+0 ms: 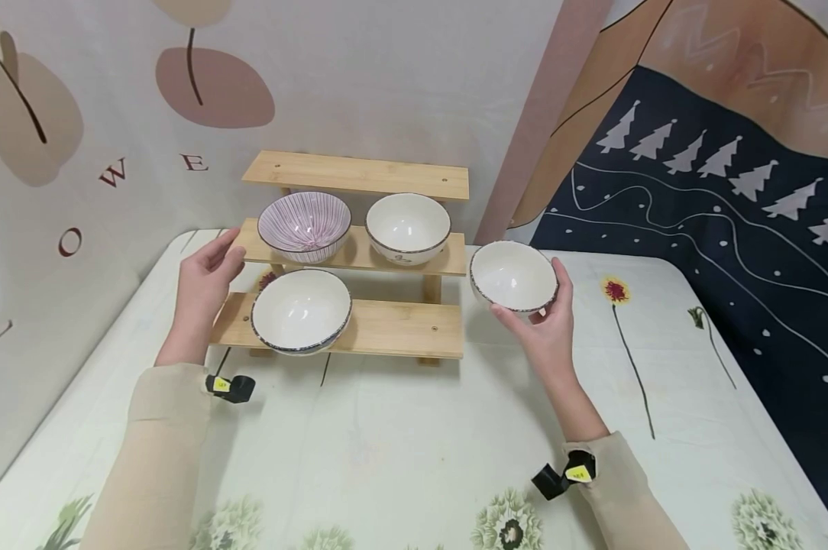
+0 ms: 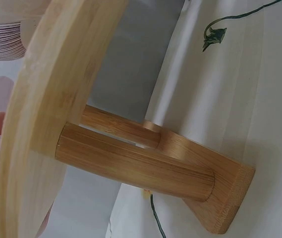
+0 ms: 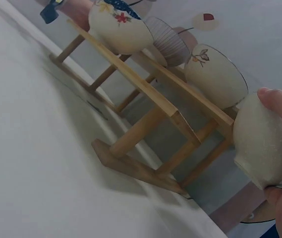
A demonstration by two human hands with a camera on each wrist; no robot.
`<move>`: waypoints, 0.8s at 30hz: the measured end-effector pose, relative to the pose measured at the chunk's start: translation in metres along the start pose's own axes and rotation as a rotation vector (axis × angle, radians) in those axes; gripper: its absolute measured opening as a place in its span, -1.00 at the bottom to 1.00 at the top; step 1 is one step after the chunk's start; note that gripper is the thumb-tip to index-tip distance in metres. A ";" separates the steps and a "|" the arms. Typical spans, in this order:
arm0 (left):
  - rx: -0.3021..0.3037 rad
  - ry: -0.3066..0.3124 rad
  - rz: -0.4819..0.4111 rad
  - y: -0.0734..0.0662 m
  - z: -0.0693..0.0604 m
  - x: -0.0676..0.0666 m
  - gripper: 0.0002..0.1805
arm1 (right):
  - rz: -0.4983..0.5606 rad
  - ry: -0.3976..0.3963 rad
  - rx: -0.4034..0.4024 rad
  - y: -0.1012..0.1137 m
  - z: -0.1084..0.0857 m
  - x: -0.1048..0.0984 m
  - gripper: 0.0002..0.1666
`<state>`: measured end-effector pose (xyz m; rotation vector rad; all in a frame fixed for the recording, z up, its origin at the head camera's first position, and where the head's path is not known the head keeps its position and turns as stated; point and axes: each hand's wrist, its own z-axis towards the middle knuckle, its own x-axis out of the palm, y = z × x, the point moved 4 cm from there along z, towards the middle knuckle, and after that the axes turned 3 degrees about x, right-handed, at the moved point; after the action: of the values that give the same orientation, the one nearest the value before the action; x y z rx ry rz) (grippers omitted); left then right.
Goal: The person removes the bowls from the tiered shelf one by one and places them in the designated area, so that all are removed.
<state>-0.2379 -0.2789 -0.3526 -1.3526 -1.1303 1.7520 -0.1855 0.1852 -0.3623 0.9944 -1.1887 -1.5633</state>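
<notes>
My right hand [image 1: 548, 328] holds a white bowl [image 1: 513, 276] with a dark speckled rim by its side, thumb and fingers around it, just off the right end of a three-tier wooden rack [image 1: 400, 327]. At the rack's other end, my left hand [image 1: 204, 286] grips the left edge of the middle shelf; the board partly hides it in the left wrist view. On that shelf stand a purple-striped bowl [image 1: 304, 227] and a white bowl with a thin dark rim [image 1: 409, 229]. A white bowl with a blue-patterned outside [image 1: 302, 312] sits at the left of the bottom shelf.
The top shelf [image 1: 359, 174] bears no bowl. A white flower-printed cloth [image 1: 386, 443] covers the table under the rack. Behind hangs a pale printed curtain [image 1: 386, 84], with a dark tree-patterned cloth [image 1: 661, 198] at the right.
</notes>
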 end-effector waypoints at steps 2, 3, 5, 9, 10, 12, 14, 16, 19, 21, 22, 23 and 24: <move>0.001 -0.001 -0.002 0.000 0.000 0.000 -0.36 | -0.004 -0.012 0.000 -0.002 0.002 0.000 0.22; 0.002 -0.002 -0.004 0.000 0.000 0.000 -0.36 | -0.005 -0.017 0.001 -0.003 0.004 0.000 0.21; 0.003 -0.003 -0.006 0.000 0.000 0.000 -0.36 | -0.007 -0.025 0.006 -0.004 0.006 0.000 0.20; 0.001 -0.005 -0.007 0.001 -0.001 0.000 -0.36 | 0.002 -0.038 0.012 -0.007 0.011 0.001 0.20; 0.000 -0.006 -0.006 0.002 -0.001 0.000 -0.36 | 0.002 -0.042 0.012 -0.008 0.012 0.001 0.20; -0.001 -0.008 -0.007 0.002 0.000 0.000 -0.36 | 0.005 -0.049 0.010 -0.010 0.014 0.002 0.20; -0.005 -0.009 -0.004 0.002 0.000 0.000 -0.36 | 0.008 -0.056 0.007 -0.012 0.015 0.003 0.21; -0.004 -0.006 -0.007 0.002 0.000 0.000 -0.37 | 0.010 -0.063 0.005 -0.014 0.017 0.004 0.22; -0.002 -0.005 -0.010 0.001 -0.001 -0.001 -0.37 | 0.016 -0.074 0.007 -0.018 0.019 0.005 0.23; 0.000 -0.003 -0.018 0.001 -0.001 0.000 -0.37 | 0.015 -0.079 0.008 -0.020 0.021 0.005 0.24; 0.001 -0.001 -0.017 0.001 -0.002 0.000 -0.37 | 0.012 -0.081 0.007 -0.021 0.023 0.005 0.24; 0.003 0.000 -0.020 0.002 -0.002 0.001 -0.38 | 0.010 -0.083 0.010 -0.022 0.024 0.005 0.24; 0.001 0.003 -0.018 0.002 -0.001 0.001 -0.38 | 0.009 -0.086 0.011 -0.023 0.025 0.005 0.24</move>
<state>-0.2368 -0.2787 -0.3552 -1.3398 -1.1363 1.7374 -0.2145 0.1896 -0.3800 0.9363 -1.2606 -1.6079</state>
